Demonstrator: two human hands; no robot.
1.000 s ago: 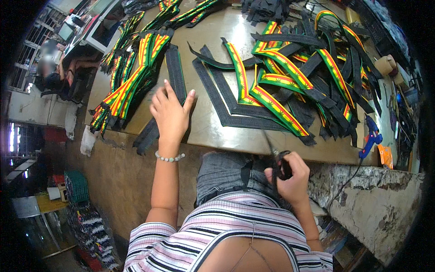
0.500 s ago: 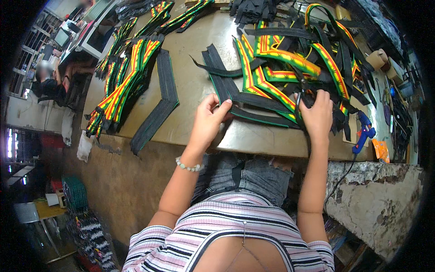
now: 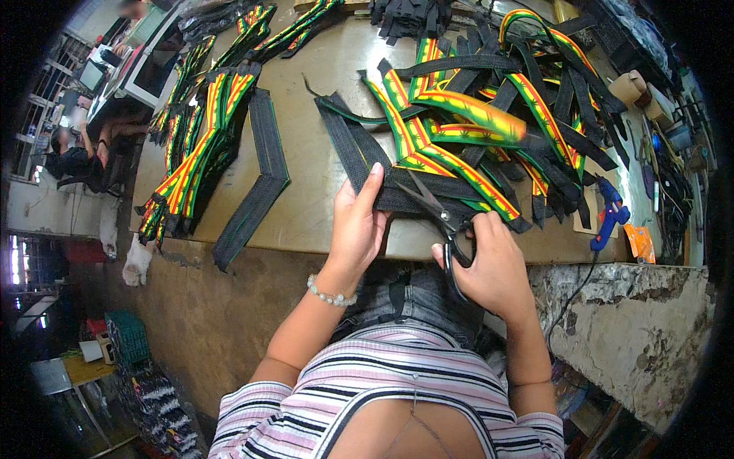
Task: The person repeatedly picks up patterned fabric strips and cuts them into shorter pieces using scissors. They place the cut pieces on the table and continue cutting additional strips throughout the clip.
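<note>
A person in a striped top is at a metal-topped table [image 3: 306,191], seen from above. The left hand [image 3: 359,226] grips a bent black strip [image 3: 349,138] near its bend: the thumb lies on top, and the fingers curl underneath, partly hidden. The right hand [image 3: 493,264] is closed around the handles of black scissors [image 3: 446,216]. Their blades stand spread apart, pointing up and left across the black strip; whether they touch it is unclear.

The gripped strip lies near the table's front edge, at the left side of a loose heap [image 3: 544,115] of black and red-yellow-green patterned strips. A second bent black strip [image 3: 267,149] lies well apart to the left, beside a bundle of patterned strips [image 3: 200,157]. A blue glue gun [image 3: 609,218] rests at the right.

Compared with half a second ago, the scissors and right hand are farther left, away from the heap's middle, while the left hand stays near the strip's bend.
</note>
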